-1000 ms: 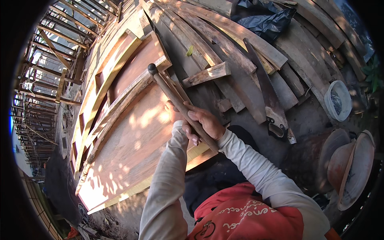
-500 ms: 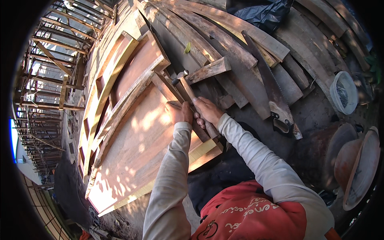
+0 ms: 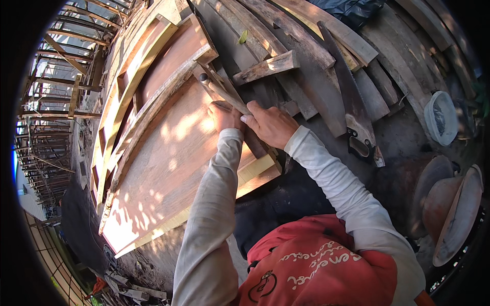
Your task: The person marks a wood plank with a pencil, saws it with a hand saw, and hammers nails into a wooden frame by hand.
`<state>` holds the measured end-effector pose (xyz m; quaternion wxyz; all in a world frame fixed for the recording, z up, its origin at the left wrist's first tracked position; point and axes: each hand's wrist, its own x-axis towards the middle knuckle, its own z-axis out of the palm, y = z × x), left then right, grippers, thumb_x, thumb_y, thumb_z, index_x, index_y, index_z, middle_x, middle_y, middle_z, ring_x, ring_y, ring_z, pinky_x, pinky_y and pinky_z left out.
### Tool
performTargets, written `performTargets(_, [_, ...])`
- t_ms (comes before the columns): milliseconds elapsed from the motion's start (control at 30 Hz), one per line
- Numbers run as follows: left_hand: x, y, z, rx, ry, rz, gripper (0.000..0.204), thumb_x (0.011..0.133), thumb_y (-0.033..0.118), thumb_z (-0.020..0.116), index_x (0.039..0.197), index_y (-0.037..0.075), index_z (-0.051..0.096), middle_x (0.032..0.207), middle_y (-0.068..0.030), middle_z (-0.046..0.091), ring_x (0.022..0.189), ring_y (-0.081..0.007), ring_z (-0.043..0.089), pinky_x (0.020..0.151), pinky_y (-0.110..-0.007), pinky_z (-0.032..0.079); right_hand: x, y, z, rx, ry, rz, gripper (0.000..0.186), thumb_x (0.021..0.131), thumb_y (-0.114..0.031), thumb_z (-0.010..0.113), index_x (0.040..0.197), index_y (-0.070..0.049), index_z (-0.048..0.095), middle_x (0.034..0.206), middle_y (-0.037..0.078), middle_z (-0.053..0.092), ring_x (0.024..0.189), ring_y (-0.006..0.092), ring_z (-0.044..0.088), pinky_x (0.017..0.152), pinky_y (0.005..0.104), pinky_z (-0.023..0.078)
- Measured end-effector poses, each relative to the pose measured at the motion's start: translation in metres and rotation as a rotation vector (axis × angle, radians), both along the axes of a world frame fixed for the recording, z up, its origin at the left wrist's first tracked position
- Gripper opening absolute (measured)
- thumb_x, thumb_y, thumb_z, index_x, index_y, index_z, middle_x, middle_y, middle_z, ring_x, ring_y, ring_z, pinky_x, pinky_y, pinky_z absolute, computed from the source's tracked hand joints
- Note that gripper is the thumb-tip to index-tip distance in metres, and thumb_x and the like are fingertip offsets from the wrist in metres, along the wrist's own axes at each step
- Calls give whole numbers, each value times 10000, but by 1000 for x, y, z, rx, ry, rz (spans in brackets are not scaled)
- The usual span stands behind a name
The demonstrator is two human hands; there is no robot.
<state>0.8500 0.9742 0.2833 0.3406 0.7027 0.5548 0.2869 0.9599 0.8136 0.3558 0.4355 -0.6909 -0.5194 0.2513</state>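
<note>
My right hand (image 3: 270, 124) is closed round the wooden handle of a hammer (image 3: 227, 96). The hammer's dark head lies to the upper left, over the wooden strip at the edge of a panel. My left hand (image 3: 224, 118) rests on that strip, just below the hammer handle, with its fingers curled. What those fingers pinch, if anything, is hidden. Beneath both arms lies a large reddish-brown plywood panel (image 3: 168, 168) framed with timber strips. A rough-edged batten (image 3: 148, 131) crosses it on the left.
A handsaw (image 3: 349, 92) leans on stacked boards (image 3: 301, 43) at the right. A short wood block (image 3: 267, 68) lies beyond my hands. Farther right are a white tub (image 3: 440, 118) and a round basin (image 3: 454, 214). Timber framework (image 3: 61, 81) stands at the far left.
The hammer head has swung left and now lies over the panel's edge strip. My right hand has turned and moved slightly up and right. The whole view has shifted a little.
</note>
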Motion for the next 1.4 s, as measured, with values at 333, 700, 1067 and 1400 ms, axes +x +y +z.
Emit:
performTargets(333, [-2, -6, -2, 140, 178, 17, 645, 717, 331, 772, 1164, -30, 480, 1216, -244, 531, 1140, -440, 545, 987, -509, 473, -57, -183, -26, -205, 515, -111, 385, 1078, -264, 555, 1350, 5, 513, 794, 246, 683, 763, 473, 707, 617, 465, 542])
performTargets(700, [2, 1, -15, 26, 92, 37, 596, 696, 303, 770, 1082, -56, 490, 1168, -268, 530, 1083, -429, 548, 985, -496, 458, -74, -193, -50, -108, -193, -42, 479, 968, -200, 691, 1373, -5, 529, 922, 195, 673, 746, 382, 717, 630, 455, 586])
performTargets(1067, [16, 4, -17, 52, 97, 16, 612, 689, 314, 787, 1075, -57, 489, 1163, -261, 528, 1090, -418, 544, 989, -501, 451, -73, -183, -34, -286, 554, 474, 621, 939, -149, 624, 1493, 1, 389, 1243, 274, 581, 1101, 460, 640, 952, 499, 517])
performTargets(1400, [19, 15, -44, 206, 123, 32, 504, 731, 313, 757, 1029, -22, 526, 938, -161, 620, 885, -297, 630, 829, -433, 529, -117, -130, -32, -8, 621, 14, 563, 968, -67, 551, 1516, -11, 435, 1192, 245, 599, 1083, 380, 612, 962, 445, 485])
